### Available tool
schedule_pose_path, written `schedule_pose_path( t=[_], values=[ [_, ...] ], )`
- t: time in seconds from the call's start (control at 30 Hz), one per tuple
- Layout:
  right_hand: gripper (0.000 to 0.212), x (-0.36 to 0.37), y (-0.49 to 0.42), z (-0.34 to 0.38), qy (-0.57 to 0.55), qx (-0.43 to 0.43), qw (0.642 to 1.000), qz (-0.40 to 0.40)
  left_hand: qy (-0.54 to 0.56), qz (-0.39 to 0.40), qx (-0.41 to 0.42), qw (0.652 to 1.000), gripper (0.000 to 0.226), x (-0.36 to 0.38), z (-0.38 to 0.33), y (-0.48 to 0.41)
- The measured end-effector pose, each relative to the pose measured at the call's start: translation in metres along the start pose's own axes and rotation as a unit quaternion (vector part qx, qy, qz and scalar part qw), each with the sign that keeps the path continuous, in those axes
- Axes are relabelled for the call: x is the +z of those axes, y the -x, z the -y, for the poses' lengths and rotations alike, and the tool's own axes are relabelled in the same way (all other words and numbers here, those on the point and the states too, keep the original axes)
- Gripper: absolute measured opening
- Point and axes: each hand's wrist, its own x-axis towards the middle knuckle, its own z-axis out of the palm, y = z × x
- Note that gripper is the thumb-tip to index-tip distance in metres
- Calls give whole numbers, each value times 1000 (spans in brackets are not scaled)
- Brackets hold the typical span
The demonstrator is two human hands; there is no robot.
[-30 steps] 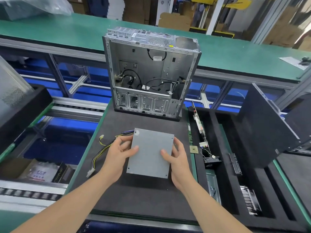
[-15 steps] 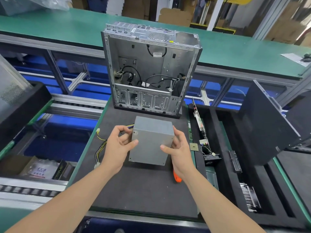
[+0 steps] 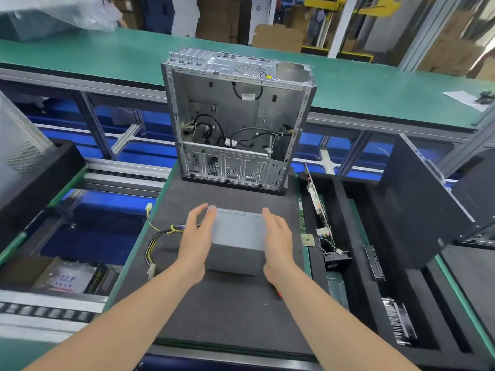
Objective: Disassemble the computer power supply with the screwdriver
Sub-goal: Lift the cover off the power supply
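The grey metal power supply (image 3: 237,232) rests on the black foam mat (image 3: 227,311) in front of me, its darker side facing me. My left hand (image 3: 197,236) presses flat against its left side and my right hand (image 3: 278,242) against its right side, fingers stretched forward, so the box is held between them. Its yellow and black cable bundle (image 3: 158,238) trails off to the left over the mat's edge. Only an orange bit of the screwdriver (image 3: 278,293) shows beside my right forearm; the rest is hidden.
An open, stripped computer case (image 3: 235,124) stands upright at the mat's far end. To the right, a black foam tray (image 3: 356,263) holds circuit boards, a small fan and other removed parts. A small chip (image 3: 308,240) lies at the mat's right edge. Conveyor rails run on the left.
The power supply has been tipped over from lying with its broad face up to showing a narrower side. Both hands slid from its near corners to its left and right sides.
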Motion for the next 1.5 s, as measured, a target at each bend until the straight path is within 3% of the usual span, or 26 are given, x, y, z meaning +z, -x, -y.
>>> schedule_pose_path(
  t=[0.2,0.37,0.53,0.67,0.73,0.83,0.93,1.0,1.03,1.17,1.3,1.37,1.5],
  values=[
    [31,12,11,-20,85,-101,990,-46,-73,-81,41,993,27,8,11,0],
    [45,7,5,-20,81,-88,993,-12,-94,-68,44,992,32,6,13,-5],
    [43,6,6,-17,63,-79,995,20,-97,-60,48,992,33,6,12,-4],
    [34,-4,1,-13,185,-149,970,43,-127,-19,57,990,37,-5,13,-3],
    [40,-11,-5,-3,289,-231,927,67,-109,69,93,987,57,-21,19,-1],
    [57,-10,-11,28,478,-332,799,150,-173,180,138,958,99,-46,34,-3],
    [120,3,-12,52,655,-311,637,261,-255,177,156,938,119,-52,41,-11],
    [134,11,-12,55,722,-339,552,243,-272,165,156,935,121,-53,40,-14],
    [130,15,-12,53,728,-354,540,231,-281,160,152,934,119,-54,38,-15],
    [117,13,-15,47,702,-371,568,215,-335,107,116,929,90,-66,37,-16],
    [115,6,-14,40,675,-369,607,199,-345,67,112,929,83,-83,38,-14],
    [114,5,-12,40,641,-332,663,198,-336,58,131,931,78,-85,33,-15],
    [105,-9,-9,36,474,-213,829,205,-332,91,151,927,77,-82,22,-13]
  ],
)
